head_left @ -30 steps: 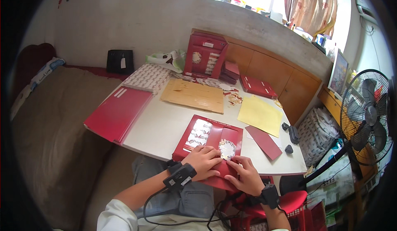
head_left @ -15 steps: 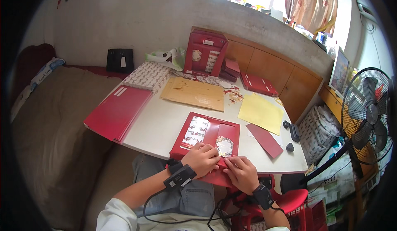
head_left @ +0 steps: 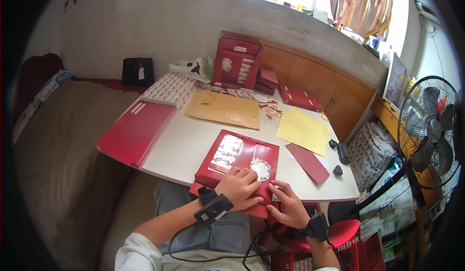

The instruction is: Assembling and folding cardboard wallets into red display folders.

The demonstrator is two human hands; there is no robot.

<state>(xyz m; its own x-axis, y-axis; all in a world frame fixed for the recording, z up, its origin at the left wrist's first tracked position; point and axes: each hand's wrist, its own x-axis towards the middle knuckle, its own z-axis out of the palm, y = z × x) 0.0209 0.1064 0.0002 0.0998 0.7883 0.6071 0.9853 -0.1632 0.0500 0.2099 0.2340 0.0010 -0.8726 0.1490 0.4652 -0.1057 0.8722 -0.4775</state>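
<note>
A red flat cardboard box (head_left: 246, 151) lies at the table's near edge, its near part overhanging toward my lap. On its face show a white panel with a dark-red repeated pattern and a round pale floral wreath design. My left hand (head_left: 240, 189) is closed on the box's near edge, fingers bent on top and thumb lower on the red flap (head_left: 255, 210). My right hand (head_left: 289, 207) is open at the box's near right corner, fingers stretched and thumb apart, the tips touching its side and flap. My left fingers hide part of the edge.
Around the box lie a red folder-like board (head_left: 138, 133), tan cardboard sheets (head_left: 223, 109), a yellow sheet (head_left: 303, 131) and a dark-red card strip (head_left: 308, 163). Small black objects (head_left: 343, 153) sit at the right edge. A standing fan (head_left: 432, 130) is on the right, a bed (head_left: 68, 164) left.
Both hands were together at the middle of the box's near edge. The right hand has moved outward to the right corner and its fingers have spread; the left hand stays on the near edge.
</note>
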